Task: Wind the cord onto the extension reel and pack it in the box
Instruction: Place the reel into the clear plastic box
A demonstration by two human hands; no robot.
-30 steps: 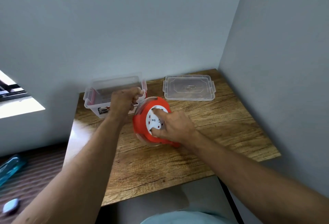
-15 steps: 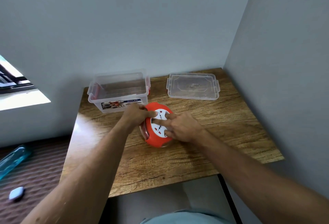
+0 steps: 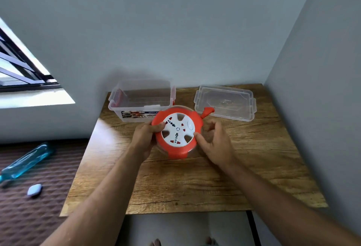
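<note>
At table centre, just near of the open box, we hold the orange extension reel (image 3: 176, 131) tilted face-up, white socket plate toward us, its orange crank handle (image 3: 207, 111) sticking out to the far right. Our left hand (image 3: 145, 138) is clamped on the reel's left rim, thumb over the orange edge. Our right hand (image 3: 214, 144) is loosely curled beside the right rim, one fingertip touching the socket plate edge, not closed on anything. No loose cord visible, so winding looks done; packing seems next. The clear box (image 3: 141, 100) stands far-left, lid off, apparently empty; its lid (image 3: 225, 102) lies flat far-right on the wooden table (image 3: 195, 183). Risks: the reel hangs on a one-hand grip and could slip or roll; the protruding crank may catch the box wall going in, and the fit looks snug. Off the table left, a blue bottle (image 3: 27, 160) and a small pale object (image 3: 34, 190) lie on the brown surface.
</note>
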